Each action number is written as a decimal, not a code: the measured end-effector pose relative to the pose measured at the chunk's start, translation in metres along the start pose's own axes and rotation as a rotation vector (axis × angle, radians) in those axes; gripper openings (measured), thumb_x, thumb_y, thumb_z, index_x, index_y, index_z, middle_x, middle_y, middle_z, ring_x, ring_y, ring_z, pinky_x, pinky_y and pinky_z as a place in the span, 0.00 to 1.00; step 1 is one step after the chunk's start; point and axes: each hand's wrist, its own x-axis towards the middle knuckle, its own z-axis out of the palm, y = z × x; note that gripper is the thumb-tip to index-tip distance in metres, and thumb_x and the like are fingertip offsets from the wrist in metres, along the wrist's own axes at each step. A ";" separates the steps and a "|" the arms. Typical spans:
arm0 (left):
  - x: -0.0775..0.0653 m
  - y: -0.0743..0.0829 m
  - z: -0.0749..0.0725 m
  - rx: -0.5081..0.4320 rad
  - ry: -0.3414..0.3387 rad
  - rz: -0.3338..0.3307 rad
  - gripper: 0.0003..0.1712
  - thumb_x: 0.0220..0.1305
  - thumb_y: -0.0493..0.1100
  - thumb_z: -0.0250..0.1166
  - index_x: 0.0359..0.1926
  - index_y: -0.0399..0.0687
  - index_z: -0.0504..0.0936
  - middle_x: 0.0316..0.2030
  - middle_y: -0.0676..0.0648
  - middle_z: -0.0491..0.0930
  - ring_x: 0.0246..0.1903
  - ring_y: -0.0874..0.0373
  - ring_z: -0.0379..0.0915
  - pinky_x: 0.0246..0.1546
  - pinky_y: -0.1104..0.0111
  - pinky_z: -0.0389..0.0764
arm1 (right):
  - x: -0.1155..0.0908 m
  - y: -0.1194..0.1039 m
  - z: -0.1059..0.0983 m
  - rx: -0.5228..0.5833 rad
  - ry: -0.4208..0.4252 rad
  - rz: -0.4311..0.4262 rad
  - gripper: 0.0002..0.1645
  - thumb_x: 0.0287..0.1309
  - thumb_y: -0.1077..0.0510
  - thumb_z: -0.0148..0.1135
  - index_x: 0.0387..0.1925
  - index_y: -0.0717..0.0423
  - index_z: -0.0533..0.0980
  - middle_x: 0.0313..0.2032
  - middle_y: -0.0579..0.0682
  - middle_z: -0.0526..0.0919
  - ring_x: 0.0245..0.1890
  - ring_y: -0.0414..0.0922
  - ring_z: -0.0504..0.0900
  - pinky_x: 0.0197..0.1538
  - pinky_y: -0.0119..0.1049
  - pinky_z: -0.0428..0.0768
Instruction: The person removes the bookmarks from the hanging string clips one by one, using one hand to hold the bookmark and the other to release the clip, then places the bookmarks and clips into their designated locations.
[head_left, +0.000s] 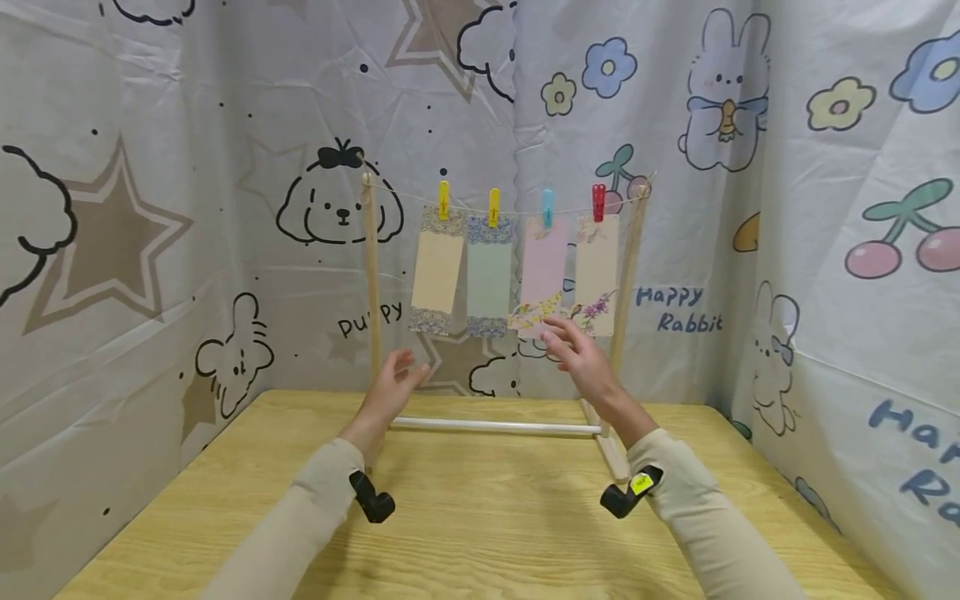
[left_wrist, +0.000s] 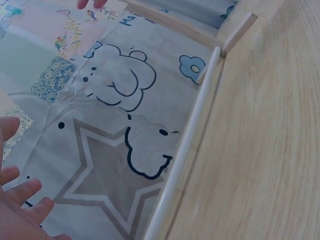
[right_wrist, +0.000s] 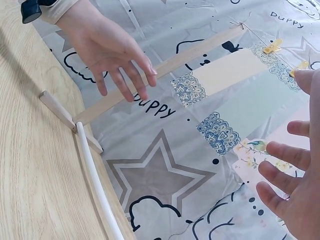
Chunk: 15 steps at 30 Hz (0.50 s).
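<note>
Wooden table (head_left: 487,517); printed curtains (head_left: 480,125) behind cards (head_left: 490,271)

Mid-frame, the cards (head_left: 490,271) look like matt paper, the clothespins (head_left: 598,202) plastic and the posts (head_left: 632,267) bare wood, with creased cloth (head_left: 300,100) above and smooth wood-grained tabletop (head_left: 487,525) below.

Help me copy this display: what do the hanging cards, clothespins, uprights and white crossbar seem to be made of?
Cards: probably matte paper or cardstock; thin, flat and printed.
Clothespins: likely smooth plastic; evenly bright colours.
Uprights: apparently bare wood, pale tan and dull.
Crossbar: smooth and white with a faint sheen; plastic or painted metal, I can't tell which.
</note>
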 end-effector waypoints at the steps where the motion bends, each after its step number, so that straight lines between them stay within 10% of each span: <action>1: 0.001 0.001 -0.001 0.003 -0.002 0.008 0.38 0.79 0.51 0.58 0.78 0.39 0.54 0.75 0.33 0.57 0.74 0.34 0.52 0.70 0.44 0.58 | 0.000 0.000 0.000 0.001 0.004 -0.001 0.33 0.80 0.45 0.49 0.76 0.58 0.63 0.68 0.68 0.71 0.62 0.63 0.75 0.61 0.63 0.71; 15: 0.009 0.009 -0.010 -0.041 0.002 -0.033 0.41 0.78 0.55 0.59 0.79 0.45 0.53 0.76 0.35 0.57 0.74 0.38 0.55 0.69 0.44 0.62 | -0.001 -0.006 0.001 0.009 0.000 -0.004 0.34 0.80 0.44 0.50 0.76 0.57 0.63 0.67 0.66 0.72 0.63 0.62 0.75 0.62 0.62 0.72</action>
